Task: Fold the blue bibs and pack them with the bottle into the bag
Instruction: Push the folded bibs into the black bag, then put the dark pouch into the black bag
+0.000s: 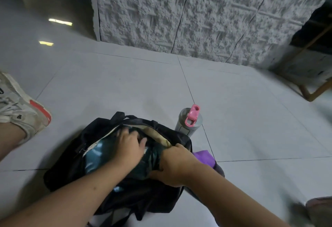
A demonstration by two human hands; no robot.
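Left hand (pixel 130 143), grip loose with fingers flat, pressing blue bibs (pixel 100 156) down into black bag (pixel 71 163) on floor (pixel 125 86). Right hand (pixel 175 165), grip clenched on bag's right rim, holding mouth wide. Bottle (pixel 188 121) upright just beyond, far right, unpacked. Likely risk: rim slipping, bibs springing out unfolded.

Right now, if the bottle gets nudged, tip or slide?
The bottle probably tips: it stands tall and narrow. The smooth tiled floor may let it slide first. Once down, its round body would likely roll.
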